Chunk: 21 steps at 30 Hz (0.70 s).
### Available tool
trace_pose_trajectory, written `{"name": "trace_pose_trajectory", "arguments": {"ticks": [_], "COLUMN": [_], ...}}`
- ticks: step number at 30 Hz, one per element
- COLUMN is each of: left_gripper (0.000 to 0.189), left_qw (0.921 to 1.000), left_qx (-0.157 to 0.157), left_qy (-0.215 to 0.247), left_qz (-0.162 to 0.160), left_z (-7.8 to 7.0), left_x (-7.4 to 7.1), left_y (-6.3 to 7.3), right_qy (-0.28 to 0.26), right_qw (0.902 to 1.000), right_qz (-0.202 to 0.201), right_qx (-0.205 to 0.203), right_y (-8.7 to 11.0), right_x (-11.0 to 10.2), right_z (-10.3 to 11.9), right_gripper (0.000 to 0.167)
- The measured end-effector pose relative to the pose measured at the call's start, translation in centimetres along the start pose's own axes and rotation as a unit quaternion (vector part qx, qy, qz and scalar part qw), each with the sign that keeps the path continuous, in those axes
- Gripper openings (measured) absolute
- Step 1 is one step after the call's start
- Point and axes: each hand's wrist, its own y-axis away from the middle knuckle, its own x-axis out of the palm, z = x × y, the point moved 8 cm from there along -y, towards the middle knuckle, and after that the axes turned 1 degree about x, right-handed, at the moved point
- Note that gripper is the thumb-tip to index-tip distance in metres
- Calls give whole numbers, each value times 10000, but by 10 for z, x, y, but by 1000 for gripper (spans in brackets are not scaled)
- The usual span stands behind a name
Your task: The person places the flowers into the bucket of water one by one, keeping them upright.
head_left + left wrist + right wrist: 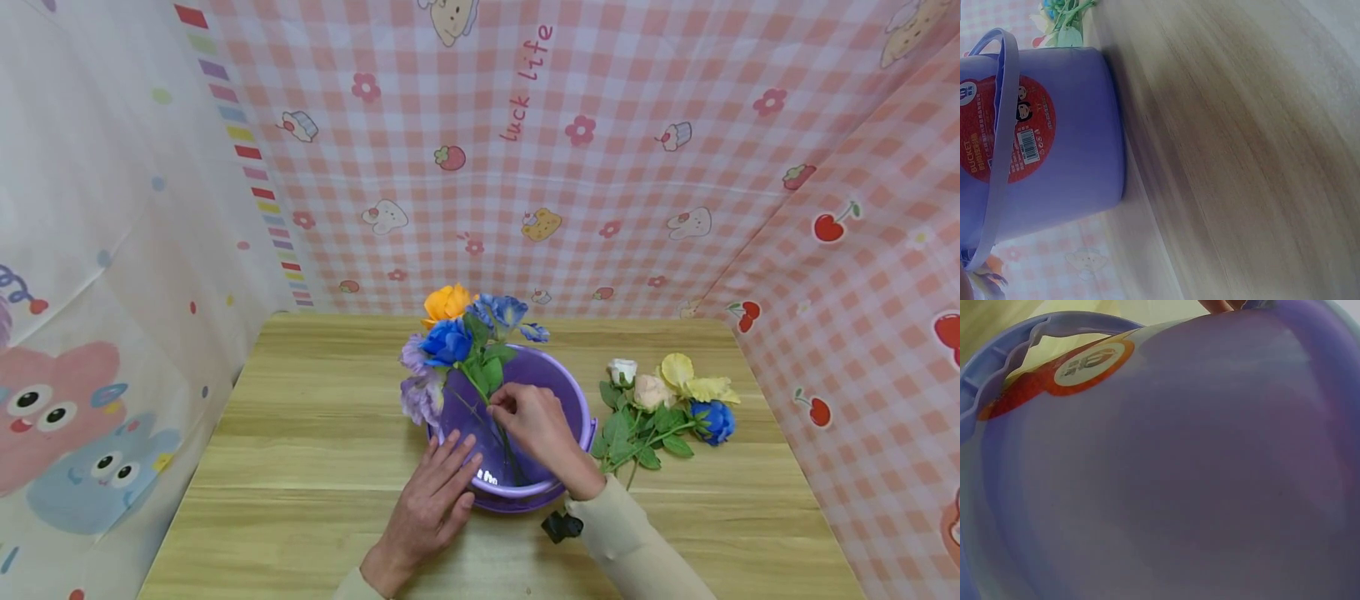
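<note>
A purple bucket [576, 382] stands on the table; the left wrist view shows its side with a red sticker [1007, 128] and its lowered handle [1005, 125]. Over the bucket, my right hand [536, 427] pinches the green stem of a blue rose [447, 343] between thumb and fingers. My left hand [427, 504] rests at the bucket's near left rim, fingers extended. An orange flower [447, 304], a blue-violet iris [501, 312] and a pale purple flower [422, 397] lean at the far left rim, with stems reaching into the bucket.
Right of the bucket lie more flowers on the wooden table [315, 467]: a white rose [622, 372], a peach rose [651, 392], a yellow flower [677, 372] and another blue rose [712, 422]. A small black object [562, 527] is beside my right sleeve. Patterned cloth [480, 192] hangs behind.
</note>
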Motion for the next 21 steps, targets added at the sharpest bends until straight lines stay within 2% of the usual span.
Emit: {"name": "trace_pose_trajectory", "arguments": {"ticks": [8, 15, 21], "left_gripper": [43, 43, 43], "left_qw": [10000, 10000, 10000], "left_qx": [-22, -34, -81], "left_qy": [-18, -44, -1], "left_qz": [13, 7, 28], "left_z": [0, 0, 0], "left_x": [0, 1, 1], "left_y": [0, 0, 1], "right_qy": [-52, -472, -930], "right_qw": [9999, 9983, 9921], "right_qz": [104, -320, -734], "right_qx": [-12, -73, -423], "right_y": [1, 11, 19], "right_x": [0, -15, -32], "right_z": [1, 1, 1], "right_gripper": [5, 5, 8]}}
